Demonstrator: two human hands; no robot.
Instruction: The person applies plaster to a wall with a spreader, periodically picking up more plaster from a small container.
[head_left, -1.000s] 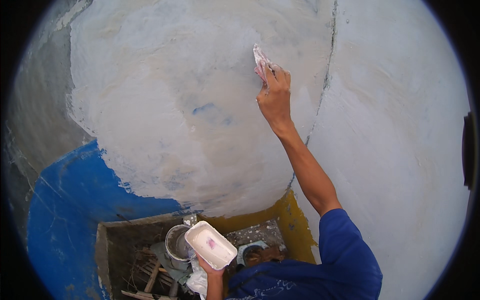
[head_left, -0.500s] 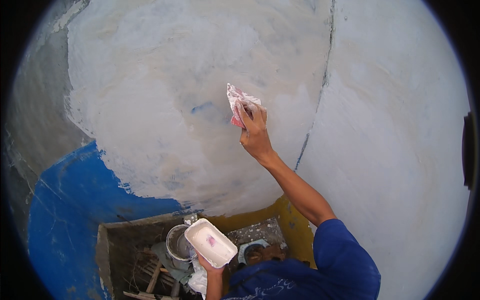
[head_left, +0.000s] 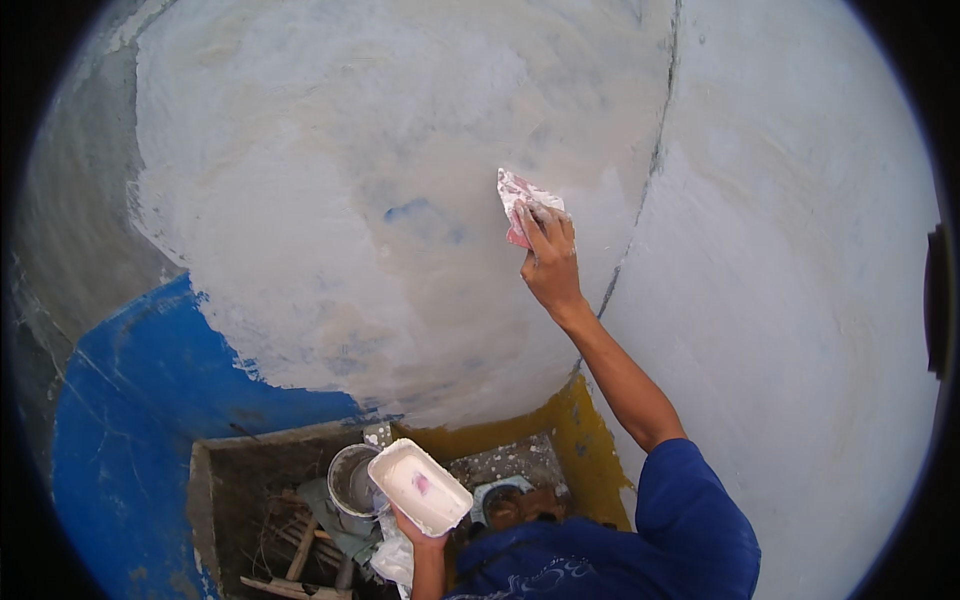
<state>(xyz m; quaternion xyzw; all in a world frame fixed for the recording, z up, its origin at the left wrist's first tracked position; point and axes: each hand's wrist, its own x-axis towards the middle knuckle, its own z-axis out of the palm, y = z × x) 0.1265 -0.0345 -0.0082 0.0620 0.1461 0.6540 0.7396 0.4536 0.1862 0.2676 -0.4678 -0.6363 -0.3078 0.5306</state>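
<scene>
Right now your right hand (head_left: 548, 265) is up on the wall (head_left: 330, 200), arm stretched high from the blue sleeve (head_left: 690, 520) at the bottom right. Your fingers are clamped on a small flat putty blade (head_left: 520, 200), smeared white and pink, and its face lies against the pale skimmed patch. That blade sits just right of a faint blue spot (head_left: 408, 210) showing through the filler, and just left of the dark vertical seam (head_left: 650, 170) that splits this wall from the smoother grey-white surface (head_left: 800, 300) on the right.

Down low, your left hand (head_left: 420, 528) grips a white rectangular tray (head_left: 420, 487) from underneath, fingers wrapped around its near end. The tray tilts a little and carries a skin of white filler with a small pink dab in the middle. It hangs well apart from the blade, far below it.

Just beside the tray, to its left, a round metal bucket (head_left: 350, 480) stands on the littered floor, with wooden sticks (head_left: 300, 550) lying below it. A crumpled white bag (head_left: 392, 555) hangs just beneath the tray. Unskimmed blue paint (head_left: 140, 420) fills the lower left of the wall, and a yellow band (head_left: 570, 430) runs along the foot of it near the corner.
</scene>
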